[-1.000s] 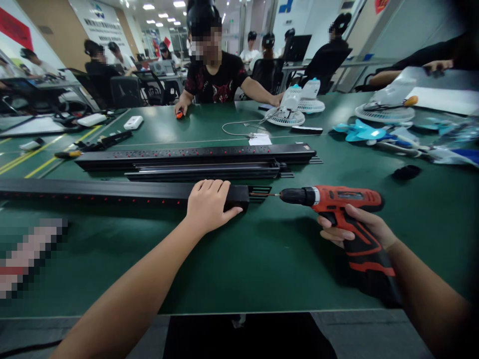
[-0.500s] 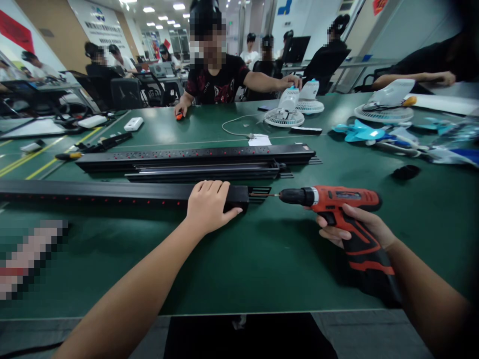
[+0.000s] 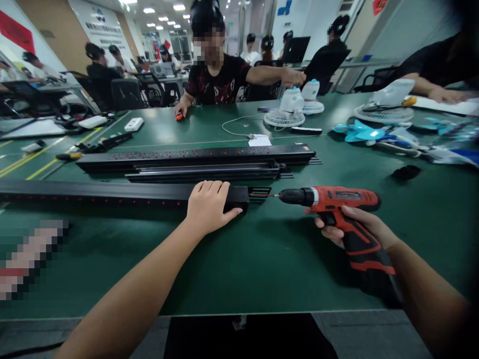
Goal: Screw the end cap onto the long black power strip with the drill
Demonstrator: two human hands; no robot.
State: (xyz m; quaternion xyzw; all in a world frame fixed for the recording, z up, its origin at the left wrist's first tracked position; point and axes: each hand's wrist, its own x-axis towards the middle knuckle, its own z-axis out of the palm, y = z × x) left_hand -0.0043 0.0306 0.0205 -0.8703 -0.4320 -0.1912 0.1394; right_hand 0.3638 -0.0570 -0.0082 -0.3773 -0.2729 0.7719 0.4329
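Note:
A long black bar [image 3: 112,193] with red dots along its side lies across the green table [image 3: 262,279]. My left hand [image 3: 208,207] is wrapped over the bar near its right end, thumb on the near side. Slotted black prongs [image 3: 261,191] stick out of that end. In my right hand [image 3: 352,227] is a red and black power drill [image 3: 346,197], held by its handle and pointing left. The drill's thin bit reaches the prongs at the bar's end; its tip is too small to make out.
Behind lie a second black bar [image 3: 198,153] and thinner black rails [image 3: 205,171]. White fans [image 3: 285,117], blue plastic parts [image 3: 359,131] and a black piece [image 3: 406,172] are further right. Across the table, a person's hand [image 3: 180,110] holds an orange tool.
The person across the table has moved a hand above the fans, and a person's arm at the far right has shifted right. My hands and the drill look almost unmoved.

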